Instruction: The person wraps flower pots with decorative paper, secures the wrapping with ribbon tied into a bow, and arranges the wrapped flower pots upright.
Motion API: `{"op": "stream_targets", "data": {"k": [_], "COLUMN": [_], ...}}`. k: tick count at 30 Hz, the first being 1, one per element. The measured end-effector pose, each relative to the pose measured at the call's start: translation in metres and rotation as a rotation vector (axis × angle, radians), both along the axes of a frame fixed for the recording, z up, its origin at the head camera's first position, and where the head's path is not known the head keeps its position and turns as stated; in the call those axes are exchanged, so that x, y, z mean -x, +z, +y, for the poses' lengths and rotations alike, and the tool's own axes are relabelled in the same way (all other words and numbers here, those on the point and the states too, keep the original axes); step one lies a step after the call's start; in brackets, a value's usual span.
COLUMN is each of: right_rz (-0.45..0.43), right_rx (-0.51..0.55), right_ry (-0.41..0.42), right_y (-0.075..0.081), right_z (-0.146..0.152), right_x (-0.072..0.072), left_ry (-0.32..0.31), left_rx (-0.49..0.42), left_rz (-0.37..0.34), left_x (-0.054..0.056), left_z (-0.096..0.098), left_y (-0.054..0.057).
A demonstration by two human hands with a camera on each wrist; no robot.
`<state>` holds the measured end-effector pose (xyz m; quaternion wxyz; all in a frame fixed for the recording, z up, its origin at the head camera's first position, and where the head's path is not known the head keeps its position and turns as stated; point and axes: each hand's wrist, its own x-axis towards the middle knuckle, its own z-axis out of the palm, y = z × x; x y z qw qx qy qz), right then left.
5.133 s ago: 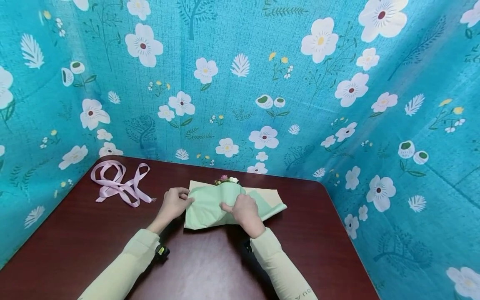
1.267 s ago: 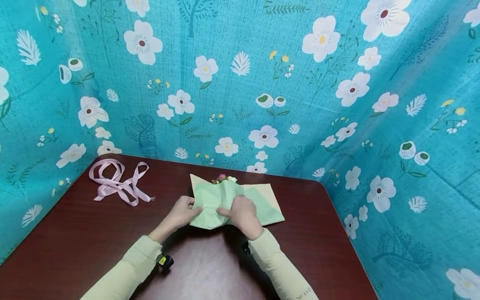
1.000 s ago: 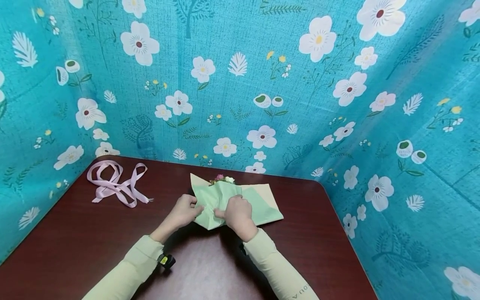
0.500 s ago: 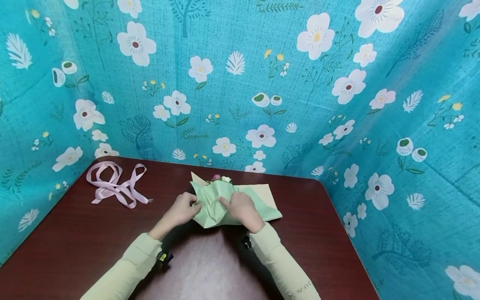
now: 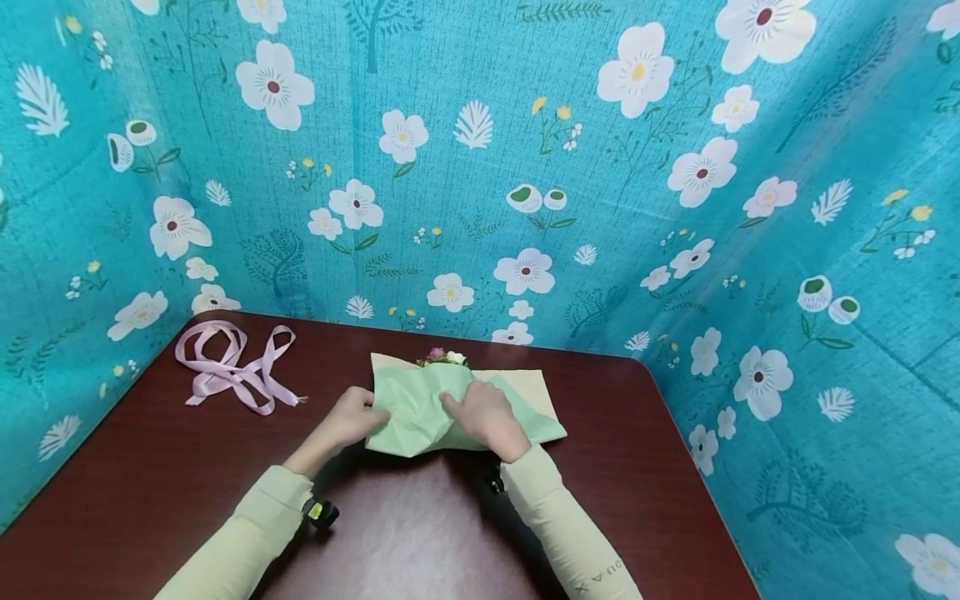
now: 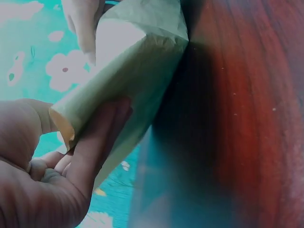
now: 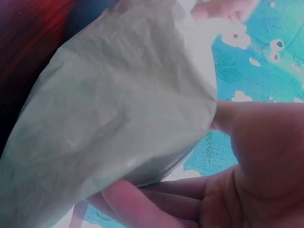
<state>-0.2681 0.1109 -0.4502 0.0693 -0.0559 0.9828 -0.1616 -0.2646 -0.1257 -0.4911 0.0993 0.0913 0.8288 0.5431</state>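
Note:
A sheet of light green wrapping paper (image 5: 408, 408) with a cream reverse is folded over a small bunch of flowers (image 5: 447, 357), whose pink and white heads peek out at the back. My left hand (image 5: 351, 418) pinches the paper's left edge; in the left wrist view, the folded edge lies between the thumb and the fingers (image 6: 90, 152). Over the middle of the bundle, my right hand (image 5: 487, 414) grips the paper, thumb on the near face. The right wrist view has the green paper (image 7: 114, 114) between its thumb and fingers. The stems are hidden.
A loose pink ribbon (image 5: 225, 372) lies in loops at the back left of the dark red-brown table (image 5: 405, 525). Blue flowered cloth (image 5: 450, 167) hangs behind the table and along both sides.
My left hand has shifted left, drawing the paper's left side out from a crumpled, bunched shape to a flatter one. My right hand stays on the bundle, its thumb now pointing farther up.

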Motion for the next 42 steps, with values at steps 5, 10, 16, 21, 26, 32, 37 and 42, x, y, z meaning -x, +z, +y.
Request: {"op": "stream_targets", "data": {"k": [5, 10, 16, 21, 26, 32, 37, 42], "right_rz": [-0.011, 0.001, 0.036, 0.067, 0.072, 0.066, 0.06, 0.078], "right_rx": [0.028, 0.018, -0.062, -0.121, -0.153, -0.122, -0.078, -0.07], "right_ry": [-0.009, -0.021, -0.048, -0.078, -0.088, -0.094, -0.094, -0.093], "right_y": [-0.001, -0.006, -0.011, -0.01, -0.01, -0.01, -0.009, -0.009], "right_z": [0.003, -0.002, -0.009, -0.015, -0.016, -0.01, -0.003, -0.002], "right_x": [-0.001, 0.0, 0.004, 0.007, 0.006, 0.005, 0.004, 0.005], "left_ry": [0.008, 0.025, 0.093, 0.111, 0.06, 0.023, -0.001, 0.002], "left_rx": [-0.068, -0.112, -0.074, -0.002, 0.086, 0.136, 0.128, 0.123], "left_rz": [-0.089, -0.064, -0.027, 0.046, 0.151, 0.24, 0.257, 0.261], "left_x": [0.003, 0.002, 0.001, 0.001, 0.003, 0.006, 0.008, 0.005], "left_z": [0.0, 0.005, 0.009, 0.012, 0.019, 0.026, 0.03, 0.035], "left_y": [-0.01, -0.015, -0.016, -0.018, -0.012, 0.002, 0.013, 0.021]}}
